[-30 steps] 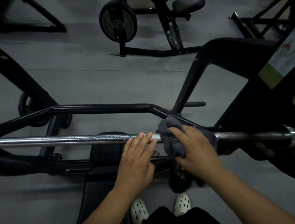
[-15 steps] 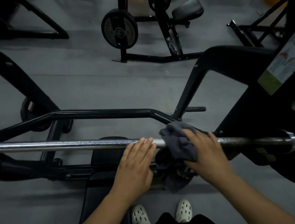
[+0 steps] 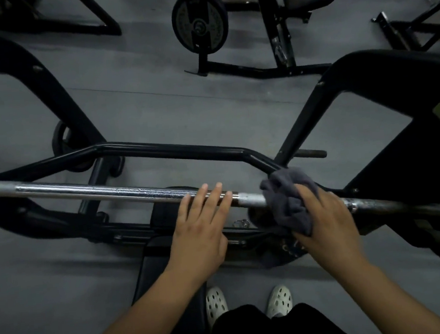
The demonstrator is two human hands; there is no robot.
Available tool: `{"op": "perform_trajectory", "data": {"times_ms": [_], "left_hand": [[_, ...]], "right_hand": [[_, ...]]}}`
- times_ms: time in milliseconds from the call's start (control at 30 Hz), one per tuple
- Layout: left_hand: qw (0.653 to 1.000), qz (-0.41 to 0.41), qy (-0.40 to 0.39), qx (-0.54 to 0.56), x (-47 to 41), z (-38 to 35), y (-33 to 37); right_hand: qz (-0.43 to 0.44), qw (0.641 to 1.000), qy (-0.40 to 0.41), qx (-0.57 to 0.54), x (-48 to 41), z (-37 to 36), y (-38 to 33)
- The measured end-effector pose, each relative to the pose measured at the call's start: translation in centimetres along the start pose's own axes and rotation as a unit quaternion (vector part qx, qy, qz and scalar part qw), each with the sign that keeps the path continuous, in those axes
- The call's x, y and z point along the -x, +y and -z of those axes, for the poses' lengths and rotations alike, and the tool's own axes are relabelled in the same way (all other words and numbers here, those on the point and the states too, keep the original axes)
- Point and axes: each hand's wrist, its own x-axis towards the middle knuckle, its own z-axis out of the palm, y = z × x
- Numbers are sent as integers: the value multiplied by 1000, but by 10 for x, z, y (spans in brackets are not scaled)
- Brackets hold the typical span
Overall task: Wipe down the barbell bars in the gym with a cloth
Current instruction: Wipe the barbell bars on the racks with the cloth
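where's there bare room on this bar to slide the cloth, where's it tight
The long stretch of bar left of the left hand is bare to the picture's edge. Only a short gap lies between that hand and the cloth under the right hand. Right of it, the black rack upright crowds the bar.

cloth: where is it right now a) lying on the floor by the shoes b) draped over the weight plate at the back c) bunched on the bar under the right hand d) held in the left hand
c, since the grey cloth is bunched round the bar with the right hand gripping it, while the left hand lies with straight fingers on the bar and holds no cloth.
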Motion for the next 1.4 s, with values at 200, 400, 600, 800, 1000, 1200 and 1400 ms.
{"op": "perform_trajectory", "data": {"times_ms": [200, 400, 600, 800, 1000, 1200, 1400], "left_hand": [[1000, 18, 10, 10, -2, -5, 8], [1000, 7, 23, 7, -3, -5, 3], [1000, 22, 12, 11, -3, -1, 8], [1000, 24, 11, 4, -5, -4, 9], [999, 23, 17, 17, -5, -2, 9], [999, 33, 17, 26, -7, -3, 7], [1000, 17, 13, 14, -4, -3, 4]], "right_hand": [[49, 997, -51, 43, -39, -10, -65], [13, 970, -229, -82, -52, 44, -28], [-132, 844, -470, -220, -126, 34, -47], [44, 975, -213, -48, -82, 9, -71], [99, 988, 63, 103, -22, -51, -70], [53, 936, -330, -114, -111, 12, -82], [116, 990, 26, 78, -40, -34, -78]]}}
